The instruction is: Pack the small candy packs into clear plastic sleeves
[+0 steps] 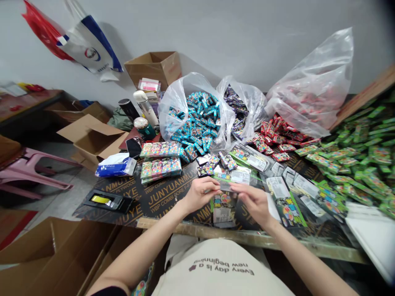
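My left hand (202, 192) and my right hand (253, 201) pinch the top edge of a printed plastic pouch (224, 207), one at each side. The pouch hangs toward the table's front edge, with a black and green print and a pale text panel. Whether anything is inside it I cannot tell. Just beyond my fingers lie several small dark purple packets (208, 164). More flat printed pouches (286, 205) are spread to the right of my right hand. Left of my hands are stacked filled clear packs (162, 164) of colourful packets.
Plastic bags of blue packets (202, 117), purple packets (235, 102) and red packets (277, 133) line the back. A pile of green packets (364, 160) covers the right side. On the left are a wipes pack (115, 165), a black tray (108, 201), bottles (146, 109) and open cartons (92, 137).
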Available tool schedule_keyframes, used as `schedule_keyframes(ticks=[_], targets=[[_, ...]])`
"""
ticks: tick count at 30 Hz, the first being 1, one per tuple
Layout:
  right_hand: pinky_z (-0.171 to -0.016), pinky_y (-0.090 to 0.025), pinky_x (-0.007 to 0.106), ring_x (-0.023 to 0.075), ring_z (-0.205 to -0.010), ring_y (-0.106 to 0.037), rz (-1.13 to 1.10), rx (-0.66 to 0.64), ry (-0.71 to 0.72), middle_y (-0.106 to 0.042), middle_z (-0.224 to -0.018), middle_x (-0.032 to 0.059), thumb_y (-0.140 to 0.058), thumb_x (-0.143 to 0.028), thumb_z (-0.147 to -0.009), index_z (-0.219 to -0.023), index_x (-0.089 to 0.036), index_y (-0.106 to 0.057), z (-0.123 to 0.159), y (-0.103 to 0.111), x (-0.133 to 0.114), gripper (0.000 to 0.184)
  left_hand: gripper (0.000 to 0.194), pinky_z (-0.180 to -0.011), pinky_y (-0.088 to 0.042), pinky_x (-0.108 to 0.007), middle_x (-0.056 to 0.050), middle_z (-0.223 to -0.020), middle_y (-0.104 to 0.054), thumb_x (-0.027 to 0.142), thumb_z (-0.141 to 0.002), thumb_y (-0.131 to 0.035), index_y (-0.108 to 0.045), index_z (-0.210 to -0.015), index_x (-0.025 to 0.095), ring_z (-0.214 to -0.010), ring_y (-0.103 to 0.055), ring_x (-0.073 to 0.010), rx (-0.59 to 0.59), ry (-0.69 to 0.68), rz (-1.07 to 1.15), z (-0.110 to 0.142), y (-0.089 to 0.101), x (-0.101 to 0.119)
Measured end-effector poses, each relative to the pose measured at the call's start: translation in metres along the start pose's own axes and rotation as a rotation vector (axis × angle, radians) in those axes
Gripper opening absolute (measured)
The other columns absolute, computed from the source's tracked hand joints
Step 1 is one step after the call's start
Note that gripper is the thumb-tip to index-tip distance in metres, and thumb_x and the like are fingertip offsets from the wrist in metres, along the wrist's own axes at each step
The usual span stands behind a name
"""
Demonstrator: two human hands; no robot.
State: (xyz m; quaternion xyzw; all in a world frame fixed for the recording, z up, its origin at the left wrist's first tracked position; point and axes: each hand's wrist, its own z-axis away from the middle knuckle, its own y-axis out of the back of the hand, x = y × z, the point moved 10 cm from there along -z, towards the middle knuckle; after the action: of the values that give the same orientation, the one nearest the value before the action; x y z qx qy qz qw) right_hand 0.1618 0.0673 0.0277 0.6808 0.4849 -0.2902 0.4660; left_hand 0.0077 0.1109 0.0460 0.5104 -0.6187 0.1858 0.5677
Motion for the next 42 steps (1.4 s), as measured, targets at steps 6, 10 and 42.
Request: schedule_keyframes(ticks=[6, 10, 42], targets=[[-0.089, -0.039, 0.043, 0.0262, -0.108, -0.05, 0.249, 0.103, -0.046, -0.056, -0.118, 0.0113, -0.055, -0.042, -0.078, -0.116, -0.019, -0.055, -0.066, -0.021, 0.062, 0.044, 0.018, -0.066, -0.047, -0.028, -0.005, -0.068, -0.066, 0.031, -0.062, -0.071, -0.068, -0.065, 0.014, -0.066, -0.06, -0.0164, 0.624, 0.297, 0.114, 0.054, 0.09, -0.091], [-0.091, -0.033, 0.043, 0.0292, -0.111, -0.043, 0.542, -0.063, 0.057, -0.051, -0.12, 0.0148, -0.057, -0.039, -0.076, -0.12, -0.016, -0.051, -0.109, -0.09, 0.086, 0.051, 0.025, -0.061, -0.048, -0.029, -0.004, -0.064, -0.066, 0.037, -0.061, -0.069, -0.066, -0.068, 0.013, -0.059, -0.059, -0.0163, 0.985, 0.515, 0.043, 0.135, 0.132, -0.143], [-0.095, -0.036, 0.046, 0.0271, -0.112, -0.044, 0.333, -0.083, 0.117, -0.046, -0.121, 0.0091, -0.064, -0.026, -0.065, -0.131, -0.025, -0.029, -0.024, -0.044, 0.008, 0.075, 0.05, -0.074, -0.046, -0.032, -0.01, -0.095, -0.065, 0.047, -0.071, -0.06, -0.061, -0.107, 0.014, -0.082, -0.06, -0.0194, 0.045, 0.528, 0.365, 0.03, -0.014, -0.107]])
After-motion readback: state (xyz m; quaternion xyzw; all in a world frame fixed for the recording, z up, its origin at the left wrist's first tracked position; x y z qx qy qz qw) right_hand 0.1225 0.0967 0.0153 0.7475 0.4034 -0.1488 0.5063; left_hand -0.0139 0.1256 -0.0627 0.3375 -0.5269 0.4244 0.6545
